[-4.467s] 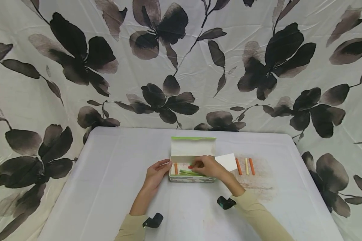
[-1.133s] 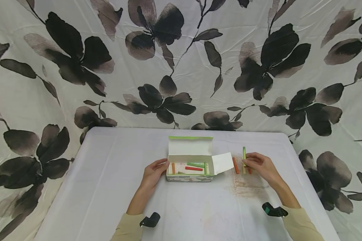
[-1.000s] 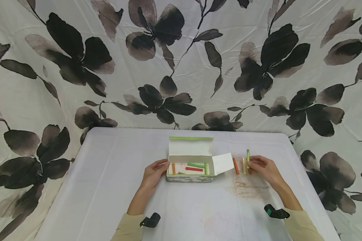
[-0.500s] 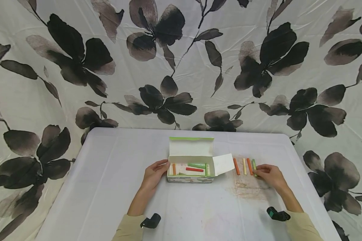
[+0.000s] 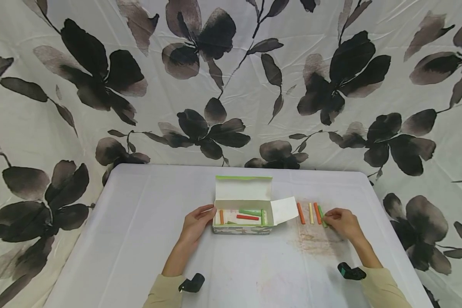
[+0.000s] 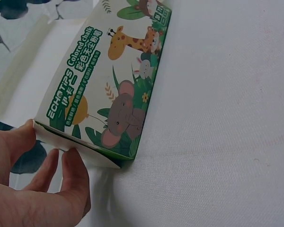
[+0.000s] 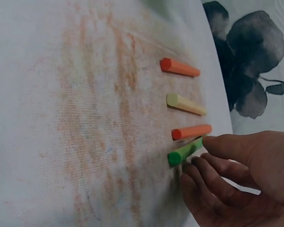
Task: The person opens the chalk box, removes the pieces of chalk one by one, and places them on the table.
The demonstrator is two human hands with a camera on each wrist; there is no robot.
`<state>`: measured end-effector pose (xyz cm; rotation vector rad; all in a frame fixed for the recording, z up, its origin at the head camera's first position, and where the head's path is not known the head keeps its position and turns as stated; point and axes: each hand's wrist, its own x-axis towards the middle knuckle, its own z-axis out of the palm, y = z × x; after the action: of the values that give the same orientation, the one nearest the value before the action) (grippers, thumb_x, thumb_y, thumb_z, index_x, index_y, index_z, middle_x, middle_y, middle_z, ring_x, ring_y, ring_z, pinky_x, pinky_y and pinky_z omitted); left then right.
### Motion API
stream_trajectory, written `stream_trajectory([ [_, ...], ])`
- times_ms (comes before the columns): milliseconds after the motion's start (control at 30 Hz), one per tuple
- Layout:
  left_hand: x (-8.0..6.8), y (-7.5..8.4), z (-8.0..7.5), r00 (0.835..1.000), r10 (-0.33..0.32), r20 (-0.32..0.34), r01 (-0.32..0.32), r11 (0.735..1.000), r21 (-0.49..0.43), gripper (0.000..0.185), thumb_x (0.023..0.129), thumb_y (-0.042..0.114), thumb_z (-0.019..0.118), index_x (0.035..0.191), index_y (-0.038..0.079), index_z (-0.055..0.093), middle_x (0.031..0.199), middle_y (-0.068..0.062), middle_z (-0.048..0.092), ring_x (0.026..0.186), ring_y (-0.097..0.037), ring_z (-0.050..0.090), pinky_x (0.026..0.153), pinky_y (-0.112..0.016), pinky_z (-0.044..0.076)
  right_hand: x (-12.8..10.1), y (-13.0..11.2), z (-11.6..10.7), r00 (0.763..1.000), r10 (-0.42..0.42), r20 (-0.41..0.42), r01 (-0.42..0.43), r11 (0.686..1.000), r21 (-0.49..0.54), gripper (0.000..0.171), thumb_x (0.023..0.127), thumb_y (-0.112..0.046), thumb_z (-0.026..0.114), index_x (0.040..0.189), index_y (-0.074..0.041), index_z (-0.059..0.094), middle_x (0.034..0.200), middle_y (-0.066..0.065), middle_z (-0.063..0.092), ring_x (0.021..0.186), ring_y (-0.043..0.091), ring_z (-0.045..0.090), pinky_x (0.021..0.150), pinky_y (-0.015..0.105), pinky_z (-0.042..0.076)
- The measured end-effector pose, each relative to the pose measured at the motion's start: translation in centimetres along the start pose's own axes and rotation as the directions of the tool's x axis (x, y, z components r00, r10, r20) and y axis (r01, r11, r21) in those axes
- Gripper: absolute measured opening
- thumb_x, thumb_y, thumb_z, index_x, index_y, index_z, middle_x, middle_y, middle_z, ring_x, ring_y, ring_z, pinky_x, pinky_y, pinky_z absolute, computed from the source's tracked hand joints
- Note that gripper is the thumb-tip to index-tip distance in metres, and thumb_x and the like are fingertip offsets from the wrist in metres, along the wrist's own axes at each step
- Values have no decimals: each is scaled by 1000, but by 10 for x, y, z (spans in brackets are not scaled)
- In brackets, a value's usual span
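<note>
My right hand (image 5: pixel 343 222) pinches a green chalk stick (image 7: pixel 185 151) between thumb and fingers at the right end of a row on the table. The stick is tilted, its far end close to an orange chalk (image 7: pixel 191 132). Left of that lie a pale yellow chalk (image 7: pixel 185 104) and another orange chalk (image 7: pixel 180 67). My left hand (image 5: pixel 195 223) grips the left end of an open cardboard chalk box (image 6: pixel 125 94), thumb at its upper corner and fingers against the end flap. Inside the box are a red chalk (image 5: pixel 247 217), an orange chalk (image 5: pixel 221 217) and several green ones.
The box lid (image 5: pixel 243 188) stands up at the back, and a white side flap (image 5: pixel 285 210) sticks out to the right. Orange-brown chalk dust (image 5: pixel 315 241) marks the white tablecloth (image 5: pixel 146 205) around the row. A floral curtain (image 5: pixel 231 85) hangs behind the table.
My right hand has brought the green chalk from the box over the row, then down at its right end, where its top now leans toward the orange chalk. My left hand stays at the box.
</note>
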<state>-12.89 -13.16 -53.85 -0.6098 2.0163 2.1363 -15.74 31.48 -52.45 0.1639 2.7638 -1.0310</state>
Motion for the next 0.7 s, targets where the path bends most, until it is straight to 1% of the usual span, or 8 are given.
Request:
stream_trajectory([
  [200,-1,1,1,1000,7,0,-7,1000,-3,40,97,18,74,130,-3,65,124,-24,68,107,-21,66,81,-16,52,1,-11,-6,997,-72,-23,72,997,-11,29,101,-18,66,108,10,68,94,18,70,83,27,65,64,33,50],
  [333,-1,1,1,1000,6,-5,-6,1000,19,40,97,19,75,129,-2,66,121,-21,69,106,-20,66,80,-16,51,0,-24,-10,993,-112,-34,112,994,-18,28,102,-19,66,107,9,69,92,18,71,80,25,65,63,33,50],
  [467,0,0,1,1000,-1,-6,2,999,33,42,96,22,76,130,-1,66,119,-17,70,106,-19,66,82,-18,51,-1,-40,-15,988,-152,-31,152,988,5,27,102,-18,66,108,9,69,93,21,72,80,30,70,66,33,53],
  [533,0,0,0,1000,-2,-4,2,999,33,43,96,23,76,130,-1,66,120,-17,70,107,-19,66,84,-18,51,-1,-47,-16,986,-167,-22,168,986,24,27,103,-17,65,108,9,68,95,23,73,82,33,71,68,35,54],
  [700,1,-1,0,1000,7,1,-7,999,36,43,96,23,76,131,0,66,121,-17,69,109,-21,65,85,-19,51,0,-65,-20,980,-200,4,200,977,73,27,104,-18,64,110,9,67,99,25,73,88,37,71,75,40,59],
])
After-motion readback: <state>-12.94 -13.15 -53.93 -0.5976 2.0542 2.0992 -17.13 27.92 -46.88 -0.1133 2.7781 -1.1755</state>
